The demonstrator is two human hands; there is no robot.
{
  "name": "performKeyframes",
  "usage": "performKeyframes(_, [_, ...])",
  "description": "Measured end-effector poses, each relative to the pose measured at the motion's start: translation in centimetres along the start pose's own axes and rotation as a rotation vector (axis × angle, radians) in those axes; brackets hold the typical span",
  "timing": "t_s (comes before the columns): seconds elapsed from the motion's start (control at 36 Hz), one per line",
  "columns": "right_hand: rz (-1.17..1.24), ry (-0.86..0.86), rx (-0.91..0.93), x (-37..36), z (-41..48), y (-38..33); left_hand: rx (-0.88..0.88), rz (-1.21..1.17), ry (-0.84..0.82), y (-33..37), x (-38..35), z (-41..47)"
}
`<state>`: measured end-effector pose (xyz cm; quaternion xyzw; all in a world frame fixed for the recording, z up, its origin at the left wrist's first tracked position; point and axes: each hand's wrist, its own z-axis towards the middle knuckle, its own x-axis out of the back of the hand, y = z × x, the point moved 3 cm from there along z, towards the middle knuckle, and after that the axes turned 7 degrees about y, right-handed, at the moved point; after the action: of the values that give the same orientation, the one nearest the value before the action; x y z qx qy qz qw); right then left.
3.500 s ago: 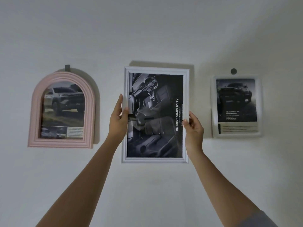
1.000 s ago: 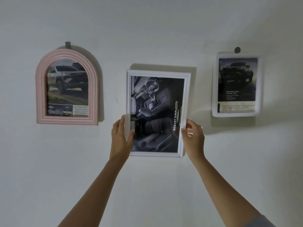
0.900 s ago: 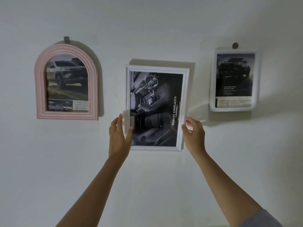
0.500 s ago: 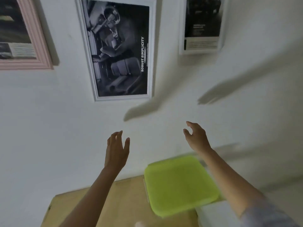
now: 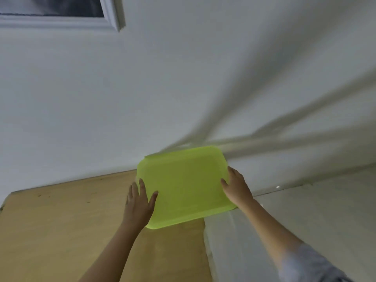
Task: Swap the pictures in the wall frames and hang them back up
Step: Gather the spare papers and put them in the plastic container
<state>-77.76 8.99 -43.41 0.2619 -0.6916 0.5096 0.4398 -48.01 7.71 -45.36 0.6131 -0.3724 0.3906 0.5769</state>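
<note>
While the left hand (image 5: 140, 202) lies at the left edge of the lime-green tray (image 5: 183, 186), fingers straight and thumb on top, the right hand (image 5: 237, 187) rests on the opposite edge, its grip lost to blur. The white picture frame (image 5: 110, 19) hangs on the wall (image 5: 183, 78) well above the tray, to its left, with only a corner showing.

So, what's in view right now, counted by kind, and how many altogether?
Hands: 2, left hand and right hand
Trays: 1, lime-green tray
Picture frames: 1, white frame, only a corner shows
Surfaces: 2, wooden tabletop and white surface
Total: 6
</note>
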Motion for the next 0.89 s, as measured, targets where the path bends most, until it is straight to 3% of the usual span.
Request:
performKeyframes(0.22, [0.148, 0.199, 0.03, -1.8, 0.1, 0.5, 0.112, -0.177, 0.045, 1.3, -1.1, 0.0])
performKeyframes(0.67, [0.334, 0.29, 0.015, -0.4, -1.1, -0.1, 0.158, -0.334, 0.196, 2.0, 0.7, -0.9])
performKeyframes(0.89, [0.348, 0.279, 0.108, -1.5, -5.1, -6.4, 0.252, -0.413, 0.298, -3.8, 5.4, -4.2])
